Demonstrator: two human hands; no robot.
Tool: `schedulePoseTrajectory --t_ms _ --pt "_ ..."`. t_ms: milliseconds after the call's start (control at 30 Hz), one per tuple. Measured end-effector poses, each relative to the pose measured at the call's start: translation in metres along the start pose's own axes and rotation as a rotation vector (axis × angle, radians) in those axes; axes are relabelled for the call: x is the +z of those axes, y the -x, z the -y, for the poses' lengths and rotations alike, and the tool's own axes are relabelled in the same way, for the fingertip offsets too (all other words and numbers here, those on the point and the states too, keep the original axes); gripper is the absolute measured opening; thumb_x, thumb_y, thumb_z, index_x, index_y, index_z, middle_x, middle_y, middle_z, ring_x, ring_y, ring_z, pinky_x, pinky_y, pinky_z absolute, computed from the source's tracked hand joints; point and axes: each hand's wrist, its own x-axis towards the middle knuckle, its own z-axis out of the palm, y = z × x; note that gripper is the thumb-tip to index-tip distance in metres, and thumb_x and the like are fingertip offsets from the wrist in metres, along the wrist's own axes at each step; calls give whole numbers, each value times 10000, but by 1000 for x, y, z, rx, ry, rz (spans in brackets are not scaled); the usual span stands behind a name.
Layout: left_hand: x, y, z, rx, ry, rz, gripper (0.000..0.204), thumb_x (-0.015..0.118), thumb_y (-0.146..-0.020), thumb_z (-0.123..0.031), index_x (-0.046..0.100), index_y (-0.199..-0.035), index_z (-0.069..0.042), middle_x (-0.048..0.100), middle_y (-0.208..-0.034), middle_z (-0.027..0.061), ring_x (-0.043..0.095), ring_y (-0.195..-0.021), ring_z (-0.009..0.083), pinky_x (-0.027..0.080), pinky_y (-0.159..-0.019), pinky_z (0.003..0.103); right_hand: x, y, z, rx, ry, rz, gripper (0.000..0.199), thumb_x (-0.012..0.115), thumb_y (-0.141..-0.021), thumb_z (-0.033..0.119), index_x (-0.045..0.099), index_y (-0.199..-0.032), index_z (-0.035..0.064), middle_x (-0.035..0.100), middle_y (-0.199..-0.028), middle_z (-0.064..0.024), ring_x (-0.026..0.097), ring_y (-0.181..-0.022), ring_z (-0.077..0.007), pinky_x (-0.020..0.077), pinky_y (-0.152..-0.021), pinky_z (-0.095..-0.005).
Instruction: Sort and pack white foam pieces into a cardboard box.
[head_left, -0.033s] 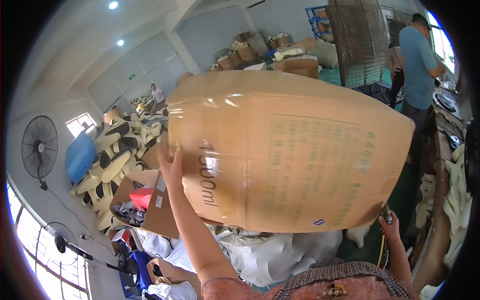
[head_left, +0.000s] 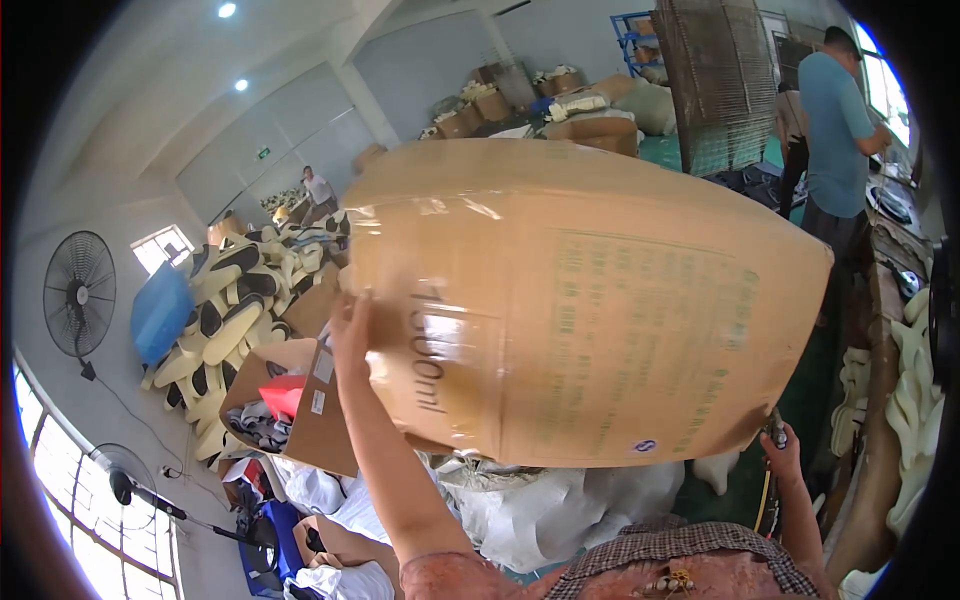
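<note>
Brown checked cloth (head_left: pixel 690 540), one piece, across the wearer's chest. Right hand (head_left: pixel 785 456), closed around a small metallic object (head_left: pixel 777 432), kind unclear, just beside the lower right corner of the large carton. Left hand (head_left: pixel 352 330), at that carton's left side, partly blurred; cannot tell whether it grips or only presses. Large carton (head_left: pixel 600 330), brown cardboard, one, central, between the hands; clear glossy tape, dark and green printing. White sacks (head_left: pixel 560 500), crumpled, below it. Open carton (head_left: pixel 325 430), to the left, containing a red item (head_left: pixel 283 397) and grey pieces (head_left: pixel 258 425). Pale sole-shaped pieces (head_left: pixel 233 335), many, some dark-faced, heaped beyond. Blue sheet (head_left: pixel 162 312), against the heap. Black fan (head_left: pixel 78 292), on the left wall. Person in a blue-green shirt (head_left: pixel 835 140), standing at right. Mesh rack (head_left: pixel 715 90), upright, beside that person. Blue shelving (head_left: pixel 630 45), far back.
</note>
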Motion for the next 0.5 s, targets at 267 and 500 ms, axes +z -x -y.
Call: schedulePoseTrajectory --t_ms 267,500 --pt "141 87 -65 79 219 238 222 739 -726 -155 648 -821 23 618 -695 20 515 -587 65 424 -521 220 -17 22 -33 240 -146 51 359 698 -747 182 532 -1015 9 516 -612 -11 485 -429 -89 395 -357 -239" --pt "318 217 -176 396 373 590 230 771 -661 -168 614 -684 -2 579 -576 67 514 -538 57 432 -480 268 -47 27 -89 369 -191 62 305 684 -740 174 553 -956 2 553 -630 -43 510 -420 -116 410 -356 -252"
